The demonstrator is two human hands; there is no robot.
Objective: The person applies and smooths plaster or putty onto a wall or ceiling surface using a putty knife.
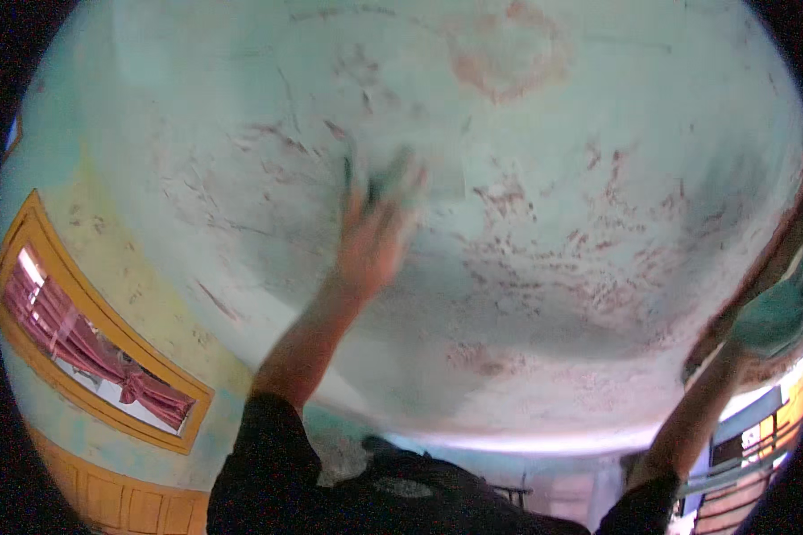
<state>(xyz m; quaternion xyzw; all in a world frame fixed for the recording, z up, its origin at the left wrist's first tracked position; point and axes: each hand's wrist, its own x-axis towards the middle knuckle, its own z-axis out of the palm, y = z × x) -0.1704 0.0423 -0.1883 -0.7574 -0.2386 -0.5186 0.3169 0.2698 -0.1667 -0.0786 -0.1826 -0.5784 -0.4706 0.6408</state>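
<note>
Up goes the focus to the broad, pale green plastered wall [616, 116], scuffed with reddish-brown patches: surface work by the look of it, probably rubbing or scraping. The bare left hand [376, 234] is right at its middle, fingers extended and partly spread, blurred over a dark patch; whether they grip anything, I can't tell. Next calls for steady, flat pressure across the rough marks. The right hand is hidden by a blurred teal shape [776, 314], its hold unclear.
</note>
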